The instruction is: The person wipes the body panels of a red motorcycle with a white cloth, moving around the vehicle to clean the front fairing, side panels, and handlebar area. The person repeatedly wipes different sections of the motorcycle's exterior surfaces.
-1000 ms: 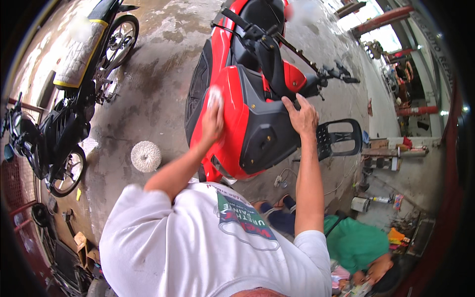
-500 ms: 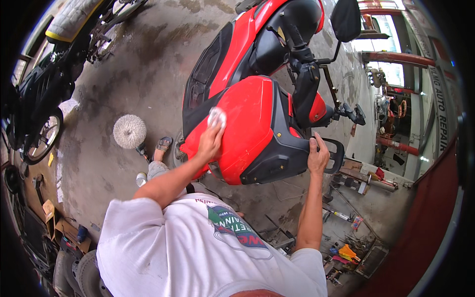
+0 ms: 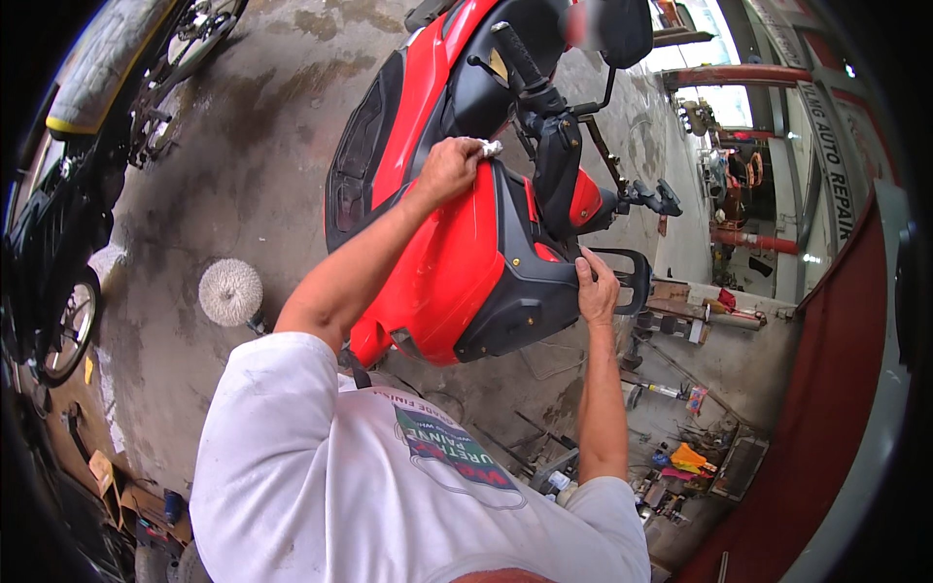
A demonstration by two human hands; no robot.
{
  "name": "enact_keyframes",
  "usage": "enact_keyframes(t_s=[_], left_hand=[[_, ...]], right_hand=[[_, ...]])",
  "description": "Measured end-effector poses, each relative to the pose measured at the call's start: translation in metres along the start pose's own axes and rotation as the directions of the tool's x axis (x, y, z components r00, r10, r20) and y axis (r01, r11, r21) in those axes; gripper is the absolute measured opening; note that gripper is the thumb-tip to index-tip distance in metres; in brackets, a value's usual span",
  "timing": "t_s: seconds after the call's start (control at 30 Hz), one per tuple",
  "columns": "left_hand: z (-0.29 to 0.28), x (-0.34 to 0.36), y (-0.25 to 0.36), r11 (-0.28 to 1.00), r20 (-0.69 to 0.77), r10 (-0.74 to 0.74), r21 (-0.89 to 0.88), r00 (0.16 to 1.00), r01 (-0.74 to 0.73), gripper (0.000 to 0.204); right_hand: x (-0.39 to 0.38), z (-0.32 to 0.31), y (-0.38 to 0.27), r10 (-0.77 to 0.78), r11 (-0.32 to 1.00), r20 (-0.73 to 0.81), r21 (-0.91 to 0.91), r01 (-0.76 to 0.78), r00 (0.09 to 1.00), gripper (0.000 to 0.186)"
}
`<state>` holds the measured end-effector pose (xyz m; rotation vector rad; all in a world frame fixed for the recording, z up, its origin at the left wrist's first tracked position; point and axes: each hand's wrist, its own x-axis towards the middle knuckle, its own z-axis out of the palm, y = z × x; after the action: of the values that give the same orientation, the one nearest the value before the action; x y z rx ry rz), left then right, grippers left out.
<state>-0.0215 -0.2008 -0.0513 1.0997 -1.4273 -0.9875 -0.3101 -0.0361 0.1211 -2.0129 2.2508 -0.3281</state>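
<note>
A red and black scooter stands in front of me, its red body panel facing up toward my arms. My left hand is closed on a white cloth at the far top edge of the red panel, where the red meets black trim. My right hand rests on the dark side panel, fingers stretched out and nothing visible in them. Just beyond it is a black looped bar. The scooter's handlebar grip rises past my left hand.
On the floor to the left sits a white fluffy round polishing pad. A dark motorcycle stands at the far left. Tools and parts lie on the right-hand floor. A black mirror juts out at the top.
My left hand has slid the cloth forward and right, from the middle of the red panel to its far edge. My right hand stays on the dark panel. The view has shifted slightly.
</note>
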Motion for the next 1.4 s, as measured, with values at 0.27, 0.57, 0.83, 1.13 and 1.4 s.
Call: enact_keyframes(t_s=[0.27, 0.57, 0.83, 1.13, 1.4], left_hand=[[-0.01, -0.027, -0.053, 0.947, -0.029, -0.291, 0.134, 0.956, 0.292, 0.027], [-0.016, 0.029, -0.051, 0.917, 0.217, -0.399, 0.124, 0.891, 0.38, 0.04], [0.003, -0.196, -0.068, 0.971, -0.252, -0.225, 0.017, 0.941, 0.237, 0.037], [-0.004, -0.082, -0.02, 0.997, -0.248, -0.03, -0.083, 0.968, 0.01, 0.041], [0.031, -0.251, -0.063, 0.908, -0.203, -0.417, -0.04, 0.886, 0.418, 0.063]], right_hand=[[0.006, 0.008, 0.001, -0.061, 0.998, -0.082, -0.023, 0.059, 0.995, 0.062], [-0.002, 0.004, 0.009, -0.086, 0.996, -0.078, -0.029, 0.083, 0.993, 0.058], [0.001, 0.004, -0.002, -0.121, 0.992, -0.052, 0.02, 0.122, 0.991, 0.063], [0.0, 0.014, -0.001, -0.155, 0.987, -0.147, 0.019, 0.16, 0.977, 0.055], [-0.003, 0.023, 0.0, -0.13, 0.989, -0.282, 0.036, 0.146, 0.95, 0.046]])
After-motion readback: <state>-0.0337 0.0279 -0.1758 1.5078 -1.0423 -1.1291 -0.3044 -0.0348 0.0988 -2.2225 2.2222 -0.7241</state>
